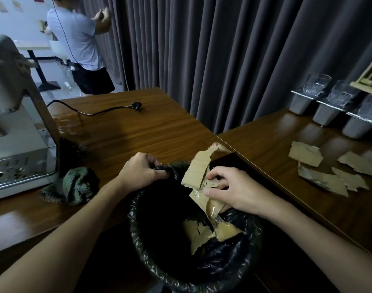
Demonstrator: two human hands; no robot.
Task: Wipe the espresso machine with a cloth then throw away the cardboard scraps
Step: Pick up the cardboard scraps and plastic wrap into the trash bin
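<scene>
Fingers [157,163] of the left hand [142,172] curl round the black plastic bin liner [138,229]; right hand [233,191] fingers pinch torn brown cardboard scraps [198,166] above it, others on the dark wooden surface [265,132].

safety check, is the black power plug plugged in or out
Unplugged: the power plug lies loose on the wooden table, cord trailing toward the espresso machine.

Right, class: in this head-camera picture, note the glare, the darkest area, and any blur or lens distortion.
Head view: dim overall; pale glare on the table by the espresso machine; inside the bin liner it sinks to near black; the wide lens bows the curtain folds and table edges; the far person is softly blurred.
</scene>
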